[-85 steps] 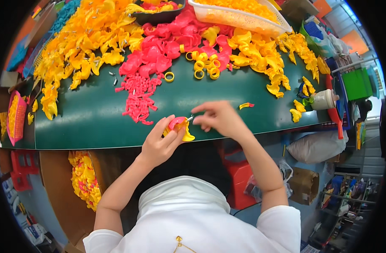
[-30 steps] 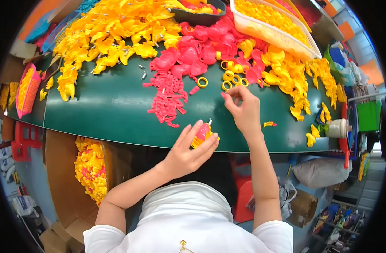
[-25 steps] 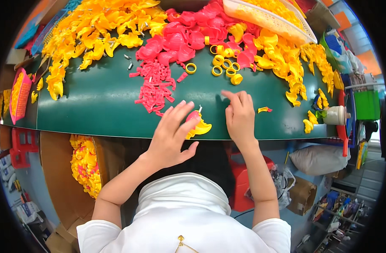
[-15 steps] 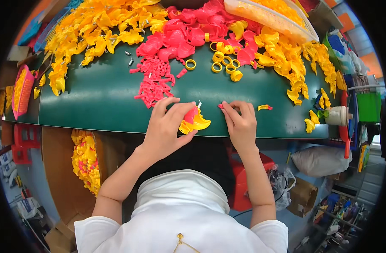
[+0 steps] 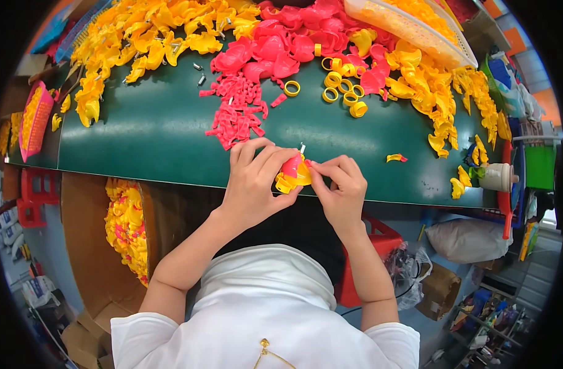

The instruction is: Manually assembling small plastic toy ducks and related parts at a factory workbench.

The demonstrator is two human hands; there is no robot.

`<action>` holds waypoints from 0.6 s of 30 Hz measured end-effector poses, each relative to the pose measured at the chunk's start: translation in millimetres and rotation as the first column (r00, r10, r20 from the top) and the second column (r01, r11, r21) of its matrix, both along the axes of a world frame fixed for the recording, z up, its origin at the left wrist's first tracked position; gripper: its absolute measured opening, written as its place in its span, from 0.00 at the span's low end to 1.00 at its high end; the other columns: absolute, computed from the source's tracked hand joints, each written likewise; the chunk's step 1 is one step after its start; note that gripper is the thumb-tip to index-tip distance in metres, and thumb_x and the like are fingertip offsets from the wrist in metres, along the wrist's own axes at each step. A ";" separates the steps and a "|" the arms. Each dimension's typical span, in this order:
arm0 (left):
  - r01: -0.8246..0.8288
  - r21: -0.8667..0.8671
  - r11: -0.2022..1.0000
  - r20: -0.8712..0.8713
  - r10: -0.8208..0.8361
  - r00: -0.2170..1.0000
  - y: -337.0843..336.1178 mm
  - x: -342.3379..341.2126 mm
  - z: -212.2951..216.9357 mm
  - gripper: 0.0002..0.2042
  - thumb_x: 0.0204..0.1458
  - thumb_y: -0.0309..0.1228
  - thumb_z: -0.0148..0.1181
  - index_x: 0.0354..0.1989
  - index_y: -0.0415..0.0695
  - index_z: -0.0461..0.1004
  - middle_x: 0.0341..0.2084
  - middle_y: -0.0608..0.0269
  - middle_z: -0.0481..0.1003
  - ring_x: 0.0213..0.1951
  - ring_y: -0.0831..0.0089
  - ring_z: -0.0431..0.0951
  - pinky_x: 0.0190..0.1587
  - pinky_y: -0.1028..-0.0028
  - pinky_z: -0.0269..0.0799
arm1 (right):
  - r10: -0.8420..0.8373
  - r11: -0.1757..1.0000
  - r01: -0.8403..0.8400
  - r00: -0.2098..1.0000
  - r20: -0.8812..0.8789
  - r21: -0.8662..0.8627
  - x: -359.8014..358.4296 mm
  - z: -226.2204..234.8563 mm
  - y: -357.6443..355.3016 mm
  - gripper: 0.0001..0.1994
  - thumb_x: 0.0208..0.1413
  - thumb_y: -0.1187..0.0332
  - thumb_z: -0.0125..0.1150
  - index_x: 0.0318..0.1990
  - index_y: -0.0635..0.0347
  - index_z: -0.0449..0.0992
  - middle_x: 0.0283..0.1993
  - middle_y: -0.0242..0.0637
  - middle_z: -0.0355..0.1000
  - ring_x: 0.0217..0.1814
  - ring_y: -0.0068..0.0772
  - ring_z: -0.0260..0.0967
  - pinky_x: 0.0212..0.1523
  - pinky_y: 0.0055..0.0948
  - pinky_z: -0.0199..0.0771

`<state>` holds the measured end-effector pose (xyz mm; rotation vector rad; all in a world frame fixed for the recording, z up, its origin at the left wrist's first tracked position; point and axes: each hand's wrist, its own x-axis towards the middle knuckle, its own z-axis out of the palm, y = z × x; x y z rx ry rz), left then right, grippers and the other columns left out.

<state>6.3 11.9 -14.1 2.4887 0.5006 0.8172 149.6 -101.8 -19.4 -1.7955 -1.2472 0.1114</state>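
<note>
Over the near edge of the green table, my left hand (image 5: 255,175) is closed around a yellow-and-pink plastic part (image 5: 292,175). A small silvery pin (image 5: 303,149) sticks up from the part's far side. My right hand (image 5: 341,192) pinches a small pink plastic piece (image 5: 308,163) against the right side of that part. The fingertips partly cover both pieces. Beyond my left hand lies a heap of small pink pieces (image 5: 238,114). A small yellow piece with a pink tip (image 5: 396,158) lies to the right of my hands.
Piles of curved yellow parts (image 5: 152,34) and pink shells (image 5: 272,49) cover the table's far side. Several yellow rings (image 5: 357,109) lie before them. A white basket (image 5: 410,37) stands at the back, a pink basket (image 5: 38,120) at left. Below is a carton (image 5: 84,246) of yellow parts.
My right hand has moved left, bringing the small pink piece against the part in my left hand. The view has shifted slightly.
</note>
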 end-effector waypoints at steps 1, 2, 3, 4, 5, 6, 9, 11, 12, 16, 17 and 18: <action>-0.001 -0.006 1.000 -0.001 0.001 1.000 0.2 0.2 0.0 0.28 0.32 0.33 0.72 0.47 0.46 0.72 0.41 0.65 0.74 0.48 0.63 0.68 0.53 0.61 0.56 | 0.002 1.000 -0.002 1.000 -0.011 0.015 1.5 -0.6 1.7 0.06 0.45 0.79 0.67 0.32 0.61 0.82 0.26 0.32 0.69 0.25 0.23 0.62 0.19 0.22 0.55; 0.002 -0.004 1.000 0.001 -0.002 1.000 0.6 0.8 0.0 0.28 0.32 0.32 0.72 0.47 0.46 0.72 0.41 0.65 0.74 0.48 0.63 0.68 0.53 0.61 0.56 | 0.004 1.000 -0.003 1.000 -0.022 0.031 3.0 -0.7 2.8 0.05 0.46 0.79 0.66 0.32 0.61 0.82 0.26 0.32 0.69 0.24 0.22 0.61 0.17 0.21 0.53; 0.005 -0.001 1.000 0.003 -0.005 1.000 1.3 1.6 0.6 0.28 0.32 0.32 0.72 0.47 0.46 0.72 0.41 0.65 0.73 0.48 0.63 0.68 0.53 0.61 0.56 | 0.044 0.999 -0.044 0.999 0.004 -0.001 5.0 0.6 2.3 0.07 0.45 0.79 0.68 0.34 0.61 0.81 0.27 0.32 0.69 0.27 0.26 0.63 0.22 0.25 0.60; 0.007 -0.006 1.000 0.001 -0.007 1.000 1.8 1.9 1.1 0.28 0.32 0.32 0.72 0.47 0.46 0.72 0.41 0.65 0.73 0.48 0.63 0.68 0.53 0.61 0.56 | 0.041 0.999 -0.041 0.999 0.002 -0.005 5.8 2.5 1.7 0.07 0.45 0.79 0.68 0.34 0.61 0.81 0.27 0.32 0.69 0.27 0.26 0.63 0.22 0.25 0.60; 0.003 -0.016 1.000 0.008 -0.002 1.000 2.7 2.6 2.4 0.28 0.32 0.32 0.72 0.47 0.45 0.72 0.40 0.64 0.74 0.47 0.63 0.69 0.52 0.61 0.57 | 0.075 0.996 -0.070 0.993 0.095 -0.055 6.9 6.2 1.2 0.08 0.45 0.77 0.67 0.35 0.60 0.81 0.29 0.32 0.70 0.31 0.29 0.64 0.26 0.26 0.64; 0.001 -0.023 1.000 0.017 -0.001 1.000 2.8 3.4 3.5 0.28 0.32 0.32 0.72 0.47 0.45 0.72 0.40 0.63 0.74 0.46 0.62 0.70 0.52 0.62 0.58 | 0.110 0.990 -0.092 0.976 0.187 -0.106 7.8 10.4 -0.3 0.09 0.46 0.76 0.67 0.37 0.60 0.81 0.32 0.32 0.70 0.35 0.32 0.66 0.30 0.28 0.67; 0.047 -0.057 0.997 0.070 -0.043 0.997 2.1 4.3 -3.8 0.27 0.33 0.30 0.72 0.47 0.43 0.73 0.39 0.60 0.75 0.44 0.61 0.72 0.50 0.63 0.61 | 0.093 0.975 -0.042 0.967 0.236 -0.216 -1.8 23.9 -12.1 0.11 0.48 0.72 0.66 0.41 0.58 0.81 0.38 0.34 0.71 0.44 0.39 0.65 0.40 0.32 0.70; 0.036 -0.068 0.997 0.093 -0.030 0.995 -1.2 1.7 -1.4 0.27 0.33 0.27 0.72 0.48 0.42 0.73 0.40 0.57 0.76 0.42 0.59 0.75 0.47 0.64 0.65 | 0.117 0.981 -0.087 0.979 0.169 -0.175 5.7 18.3 -12.5 0.11 0.51 0.70 0.64 0.43 0.56 0.81 0.41 0.33 0.72 0.48 0.40 0.65 0.42 0.32 0.71; 0.034 -0.073 0.997 0.105 -0.026 0.994 -4.1 -0.5 -3.6 0.28 0.33 0.26 0.72 0.49 0.42 0.73 0.40 0.57 0.76 0.42 0.58 0.75 0.46 0.63 0.66 | 0.116 0.988 -0.102 0.986 0.122 -0.113 10.6 12.3 -11.2 0.11 0.50 0.70 0.65 0.43 0.56 0.80 0.41 0.33 0.72 0.48 0.41 0.65 0.43 0.32 0.70; 0.092 -0.199 0.976 0.207 -0.050 0.977 -21.0 -11.9 -10.9 0.36 0.30 0.22 0.74 0.56 0.42 0.69 0.48 0.51 0.72 0.47 0.61 0.76 0.51 0.67 0.72 | 0.068 0.943 -0.250 0.790 -0.610 -0.219 6.6 36.4 -11.7 0.09 0.53 0.70 0.65 0.42 0.58 0.79 0.37 0.33 0.76 0.39 0.24 0.69 0.33 0.24 0.66; 0.164 -0.453 0.876 0.278 -0.036 0.960 -28.1 -10.0 -8.1 0.41 0.30 0.23 0.75 0.60 0.41 0.64 0.53 0.52 0.68 0.48 0.62 0.75 0.51 0.68 0.73 | 0.051 0.951 -0.226 0.788 -0.614 -0.211 8.4 39.1 -15.8 0.09 0.53 0.70 0.65 0.42 0.57 0.80 0.35 0.32 0.76 0.40 0.24 0.69 0.33 0.23 0.66; 0.236 -0.668 0.706 0.334 0.001 0.943 -32.7 -9.0 -5.3 0.46 0.30 0.23 0.75 0.64 0.41 0.58 0.58 0.52 0.64 0.50 0.63 0.75 0.51 0.68 0.73 | 0.036 0.958 -0.204 0.784 -0.620 -0.203 11.2 41.2 -21.4 0.08 0.52 0.71 0.65 0.41 0.57 0.80 0.34 0.32 0.76 0.40 0.24 0.69 0.33 0.23 0.66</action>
